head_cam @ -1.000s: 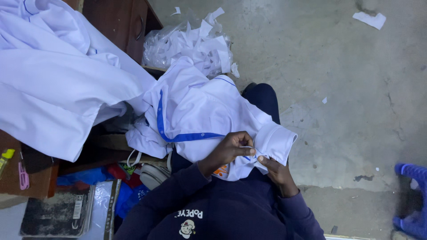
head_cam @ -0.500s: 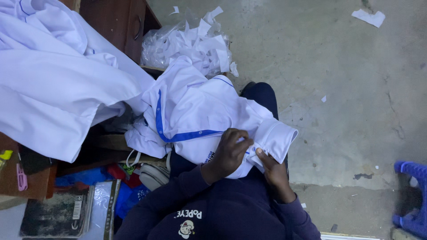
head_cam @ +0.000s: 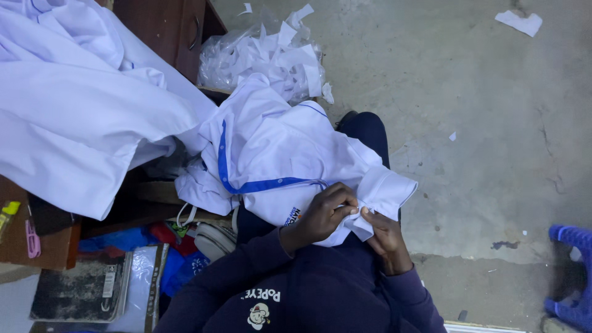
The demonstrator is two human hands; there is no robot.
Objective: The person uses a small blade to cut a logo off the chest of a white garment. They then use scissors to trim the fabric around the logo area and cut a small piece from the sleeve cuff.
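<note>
My left hand [head_cam: 324,216] is curled with the fingertips [head_cam: 351,206] pinched down on a fold of the white shirt [head_cam: 290,148], close to its cuff end. My right hand [head_cam: 382,237] meets it from below, thumb and forefinger closed on the same fold, so both sets of fingers touch each other across the cloth. Whether anything small sits between them I cannot tell.

The shirt lies across my lap, over my dark trouser leg [head_cam: 370,132], with its blue trim [head_cam: 246,182] running along the side away from my hands. Just beyond the shirt's far edge sits a heap of white paper scraps in clear plastic [head_cam: 265,52]. Beside the shirt, toward the brown wooden cabinet [head_cam: 172,31], a larger pile of white cloth [head_cam: 80,117] is draped. On the other side of the shirt, well apart, a blue plastic stool [head_cam: 570,277] stands on the concrete floor [head_cam: 468,111].
</note>
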